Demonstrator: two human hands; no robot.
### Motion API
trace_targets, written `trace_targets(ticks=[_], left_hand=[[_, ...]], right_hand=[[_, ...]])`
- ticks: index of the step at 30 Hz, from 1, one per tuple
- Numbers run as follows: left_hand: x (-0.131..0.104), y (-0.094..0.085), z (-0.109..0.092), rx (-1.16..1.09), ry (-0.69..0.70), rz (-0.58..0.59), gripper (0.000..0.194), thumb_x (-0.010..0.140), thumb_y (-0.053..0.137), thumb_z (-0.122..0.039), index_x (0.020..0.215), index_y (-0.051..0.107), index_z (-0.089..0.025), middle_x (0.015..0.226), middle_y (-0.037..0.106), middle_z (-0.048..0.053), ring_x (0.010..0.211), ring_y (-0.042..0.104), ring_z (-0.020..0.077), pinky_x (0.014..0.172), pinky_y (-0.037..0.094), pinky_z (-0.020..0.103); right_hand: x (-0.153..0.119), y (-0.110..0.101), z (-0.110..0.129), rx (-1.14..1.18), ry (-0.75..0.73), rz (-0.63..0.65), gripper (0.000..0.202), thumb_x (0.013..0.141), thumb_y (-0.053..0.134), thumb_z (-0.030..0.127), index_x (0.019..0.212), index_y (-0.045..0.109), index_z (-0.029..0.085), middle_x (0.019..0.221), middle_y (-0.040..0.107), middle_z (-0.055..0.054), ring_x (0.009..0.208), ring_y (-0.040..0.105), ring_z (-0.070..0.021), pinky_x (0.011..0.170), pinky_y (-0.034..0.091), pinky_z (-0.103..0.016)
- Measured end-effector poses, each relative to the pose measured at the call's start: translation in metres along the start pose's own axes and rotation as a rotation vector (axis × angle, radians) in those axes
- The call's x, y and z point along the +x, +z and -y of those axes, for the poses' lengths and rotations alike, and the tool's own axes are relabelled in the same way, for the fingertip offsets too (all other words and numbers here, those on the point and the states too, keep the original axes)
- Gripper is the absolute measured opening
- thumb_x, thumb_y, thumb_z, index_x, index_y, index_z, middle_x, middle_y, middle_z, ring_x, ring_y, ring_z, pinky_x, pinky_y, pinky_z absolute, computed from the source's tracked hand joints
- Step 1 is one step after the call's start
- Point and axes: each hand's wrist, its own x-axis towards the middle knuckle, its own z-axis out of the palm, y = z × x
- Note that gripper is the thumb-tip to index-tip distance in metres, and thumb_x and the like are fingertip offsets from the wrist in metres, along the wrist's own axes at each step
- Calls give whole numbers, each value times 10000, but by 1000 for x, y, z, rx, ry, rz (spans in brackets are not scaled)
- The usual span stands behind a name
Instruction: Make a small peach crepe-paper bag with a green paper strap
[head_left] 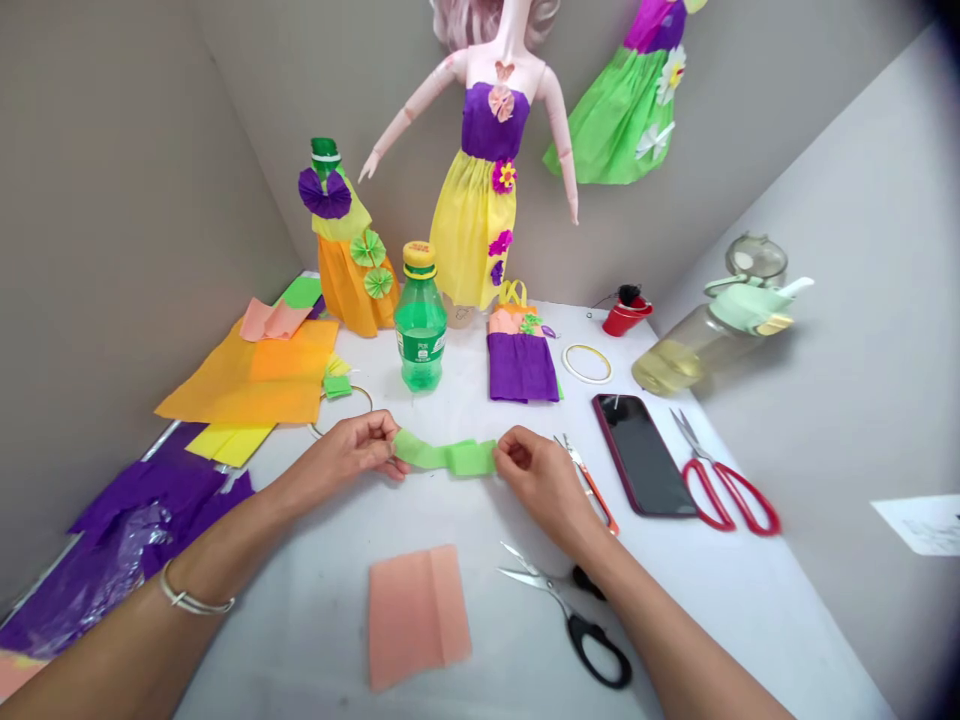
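Green strip (pixel 471 457) at centre, stretched between both hands: left hand (pixel 373 446) pinches its 9 o'clock end, right hand (pixel 534 470) its 3 o'clock end. Pink sheet (pixel 418 616) (creased) at 6 o'clock; green bottle (pixel 421 325) towards 11.

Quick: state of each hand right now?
Left hand: closed on one end of the green strip.
Right hand: closed on the strip's other end.

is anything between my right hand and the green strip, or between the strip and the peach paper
Nothing visible: the right hand pinches one end of the green strip. Nothing shows between strip and peach paper; the black-handled scissors lie off right.
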Motion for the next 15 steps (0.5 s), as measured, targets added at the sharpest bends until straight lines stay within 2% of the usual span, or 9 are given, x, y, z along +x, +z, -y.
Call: trace_targets(ticks=[3, 8, 12, 15], left_hand=[[-16, -17, 4, 43, -19, -76, 201, 856, 605, -350, 797, 500, -189, 716, 663, -9, 686, 667, 161, 695, 541, 296], [-37, -40, 20, 191, -19, -196, 153, 849, 564, -308, 782, 474, -203, 606, 607, -55, 555, 589, 128, 598, 475, 247], [-45, -39, 30, 298, -48, -280, 98, 788, 542, -263, 778, 456, -217, 583, 549, -79, 549, 537, 128, 587, 437, 235], [-47, -35, 32, 353, -77, -289, 72, 750, 511, -243, 764, 443, -224, 583, 525, -79, 577, 520, 139, 602, 415, 235]], right_hand=[[-5, -15, -6, 31, 50, -14, 137, 822, 500, 274, 696, 500, 220, 584, 489, 49, 543, 438, -126, 535, 320, -243], [-16, -27, -18, -209, 73, -23, 126, 822, 497, 267, 701, 499, 234, 596, 511, 44, 560, 456, -141, 532, 296, -252], [-26, -21, -22, -467, 86, -18, 130, 849, 453, 259, 722, 476, 239, 637, 560, 29, 568, 485, -158, 532, 275, -267], [-35, -23, -23, -575, 98, -41, 131, 879, 422, 302, 780, 482, 240, 705, 597, 9, 556, 492, -164, 526, 270, -283]])
